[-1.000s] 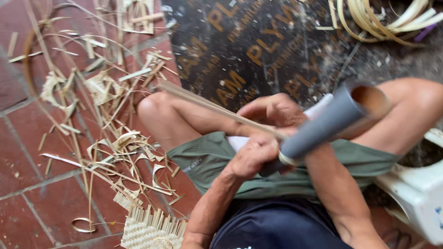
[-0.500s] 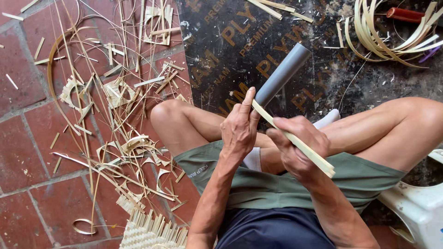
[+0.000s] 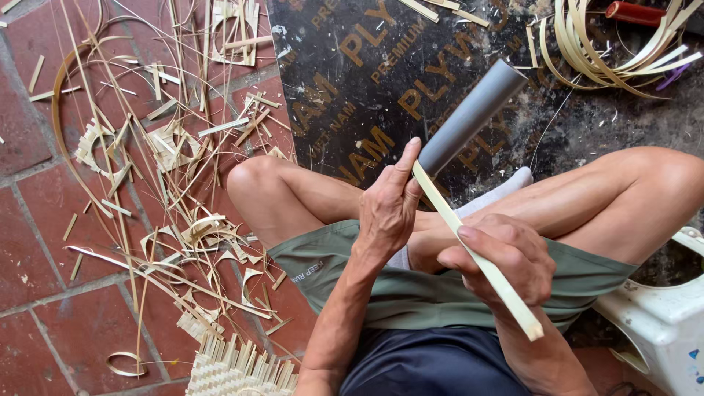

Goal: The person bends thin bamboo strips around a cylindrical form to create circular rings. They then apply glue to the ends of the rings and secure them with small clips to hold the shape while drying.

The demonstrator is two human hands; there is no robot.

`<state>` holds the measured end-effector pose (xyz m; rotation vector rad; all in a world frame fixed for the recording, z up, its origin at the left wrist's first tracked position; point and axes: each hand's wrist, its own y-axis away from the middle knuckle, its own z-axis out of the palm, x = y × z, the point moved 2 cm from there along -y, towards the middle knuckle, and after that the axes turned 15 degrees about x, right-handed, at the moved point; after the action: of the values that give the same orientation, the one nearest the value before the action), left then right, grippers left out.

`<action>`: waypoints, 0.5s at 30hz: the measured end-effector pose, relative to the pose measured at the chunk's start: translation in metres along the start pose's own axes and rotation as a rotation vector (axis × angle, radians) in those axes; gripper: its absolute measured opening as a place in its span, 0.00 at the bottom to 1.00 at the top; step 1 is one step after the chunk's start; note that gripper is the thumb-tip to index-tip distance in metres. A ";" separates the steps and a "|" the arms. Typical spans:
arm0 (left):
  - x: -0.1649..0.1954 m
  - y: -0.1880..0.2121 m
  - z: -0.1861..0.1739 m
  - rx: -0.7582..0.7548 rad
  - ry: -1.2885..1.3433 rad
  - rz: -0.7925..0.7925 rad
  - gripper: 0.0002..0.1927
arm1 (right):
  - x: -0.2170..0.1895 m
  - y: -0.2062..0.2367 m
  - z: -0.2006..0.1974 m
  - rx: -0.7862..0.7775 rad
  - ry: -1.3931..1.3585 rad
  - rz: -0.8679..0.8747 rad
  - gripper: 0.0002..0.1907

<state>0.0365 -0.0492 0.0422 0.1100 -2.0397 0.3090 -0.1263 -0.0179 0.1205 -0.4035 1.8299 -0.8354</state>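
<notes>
I sit with crossed bare legs over a tiled floor. My left hand [image 3: 389,209] grips the lower end of a grey plastic pipe [image 3: 473,114] that points up and to the right, thumb stretched along it. A pale flat bamboo strip [image 3: 477,257] runs from the mouth of the pipe down to the right. My right hand [image 3: 506,260] is closed around the middle of that strip, whose cut end sticks out below the fingers. A white cloth [image 3: 506,187] lies on my leg behind the hands.
Bamboo shavings and strips [image 3: 169,183] litter the red tiles on the left. A dark printed plywood sheet [image 3: 352,81] lies ahead, with a coil of bamboo strips [image 3: 609,51] at top right. A woven bamboo piece [image 3: 235,370] lies at bottom; a white plastic stool [image 3: 660,323] at right.
A second ago the pipe lay low across my lap, pointing right. It has swung upright in my left hand, and my right hand now holds the strip running out of it.
</notes>
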 end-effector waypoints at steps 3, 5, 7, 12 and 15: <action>-0.004 -0.002 0.001 0.020 -0.121 -0.009 0.27 | -0.004 0.003 -0.002 -0.004 0.158 -0.012 0.14; -0.008 -0.005 0.001 0.016 -0.214 -0.034 0.27 | -0.003 0.005 -0.003 0.007 0.291 0.028 0.11; -0.011 -0.004 -0.005 0.019 -0.159 -0.017 0.27 | -0.002 0.009 -0.006 0.051 0.274 0.166 0.10; -0.015 0.002 -0.019 -0.088 0.433 -0.152 0.28 | 0.004 0.028 -0.018 0.285 -0.220 0.468 0.13; -0.006 0.013 -0.018 -0.100 0.741 -0.274 0.31 | 0.009 0.040 -0.034 0.303 -0.376 0.518 0.14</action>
<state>0.0522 -0.0324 0.0428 0.1807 -1.2816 0.0544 -0.1565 0.0163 0.0938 0.1065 1.3399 -0.6086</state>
